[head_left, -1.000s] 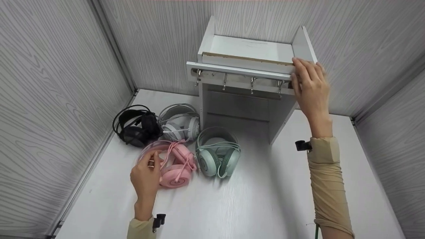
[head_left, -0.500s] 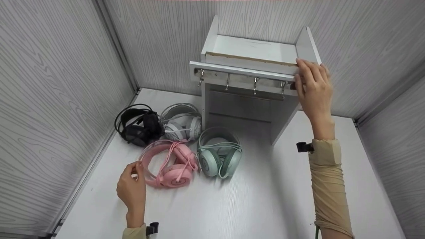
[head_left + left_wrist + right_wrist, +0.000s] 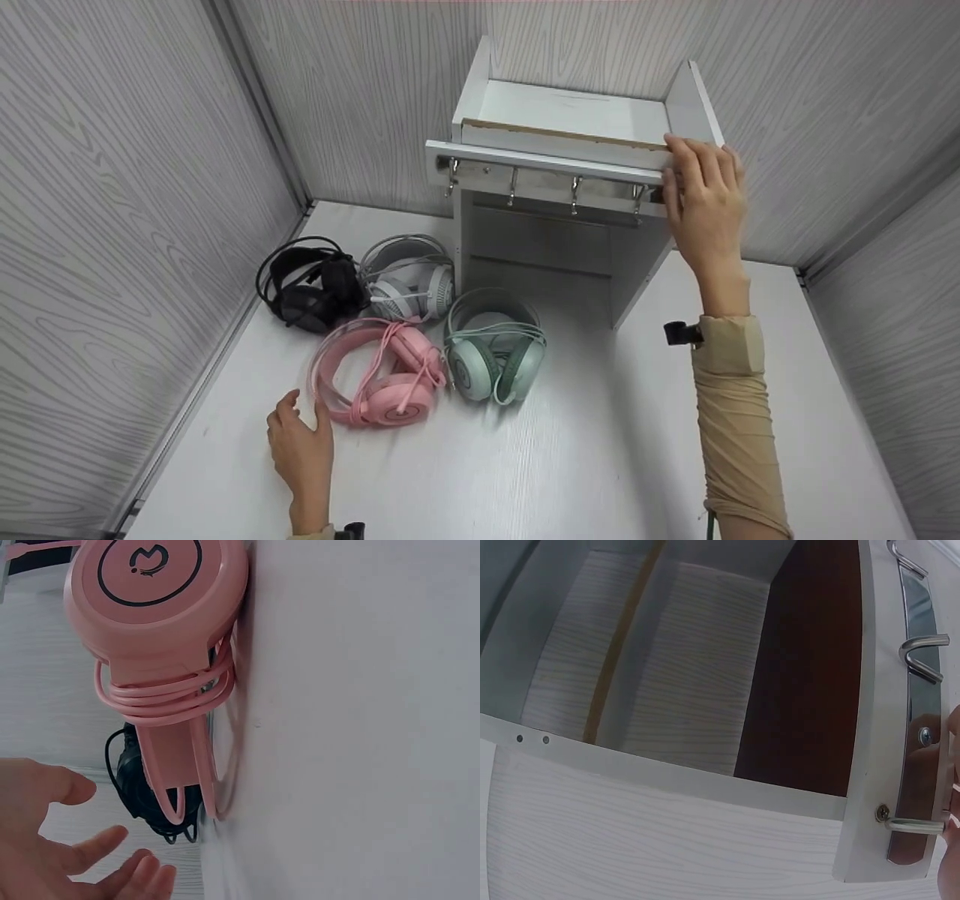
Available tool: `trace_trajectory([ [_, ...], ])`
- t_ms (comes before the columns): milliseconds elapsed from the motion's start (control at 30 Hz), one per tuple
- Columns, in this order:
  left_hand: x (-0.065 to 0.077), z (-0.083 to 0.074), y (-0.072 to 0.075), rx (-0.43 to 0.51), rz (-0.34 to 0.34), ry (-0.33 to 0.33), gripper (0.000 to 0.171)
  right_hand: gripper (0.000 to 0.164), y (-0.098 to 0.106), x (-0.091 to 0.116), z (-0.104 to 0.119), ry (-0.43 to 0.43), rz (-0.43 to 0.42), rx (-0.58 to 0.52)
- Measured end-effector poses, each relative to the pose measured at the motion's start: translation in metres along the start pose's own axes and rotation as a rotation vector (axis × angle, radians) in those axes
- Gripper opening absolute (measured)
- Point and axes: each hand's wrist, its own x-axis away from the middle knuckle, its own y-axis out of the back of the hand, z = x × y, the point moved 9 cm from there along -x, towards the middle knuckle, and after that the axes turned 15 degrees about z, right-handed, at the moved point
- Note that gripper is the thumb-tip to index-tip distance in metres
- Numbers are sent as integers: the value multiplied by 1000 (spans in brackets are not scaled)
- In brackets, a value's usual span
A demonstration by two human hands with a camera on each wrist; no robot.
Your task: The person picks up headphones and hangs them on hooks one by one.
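Standing on the tabletop (image 3: 555,465), a shelf unit (image 3: 577,109) bears a front rail (image 3: 544,178). Pink headphones (image 3: 397,397) lie front-left of it, near a black pair (image 3: 307,304), a white pair (image 3: 397,298) and a green pair (image 3: 471,367). The right hand (image 3: 707,199) grips the rail's end; the left hand (image 3: 304,446), spread, is just beside the pink headphones. Four hooks (image 3: 575,193) line the rail.

Pink headphones (image 3: 161,671) — partly past left wrist view's top

Right sleeve (image 3: 736,435): tan, snug, crosswise wrinkles; black wrist mount (image 3: 681,333) at its cuff, thin green cord (image 3: 710,523) by its lower end. Left sleeve (image 3: 312,535): tan too.
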Motion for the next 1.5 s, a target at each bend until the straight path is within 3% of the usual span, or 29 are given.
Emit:
trace_trajectory([
  [233, 3, 12, -17, 5, 164, 79, 58, 36, -3, -1, 2, 2, -1, 11],
  [400, 2, 13, -28, 18, 269, 89, 64, 36, -4, -1, 4, 3, -3, 22],
  [733, 1, 13, -49, 161, 391, 139, 83, 36, -3, -1, 3, -19, -1, 8],
  [1067, 0, 9, -62, 474, 401, 154, 70, 37, -2, -1, 2, -24, -7, 3],
  [1233, -2, 11, -64, 469, 390, 183, 78, 37, -2, 0, 0, -28, -7, -5],
  [1500, -3, 10, -65, 534, 377, 198, 70, 37, -3, -1, 0, -23, -12, -10],
])
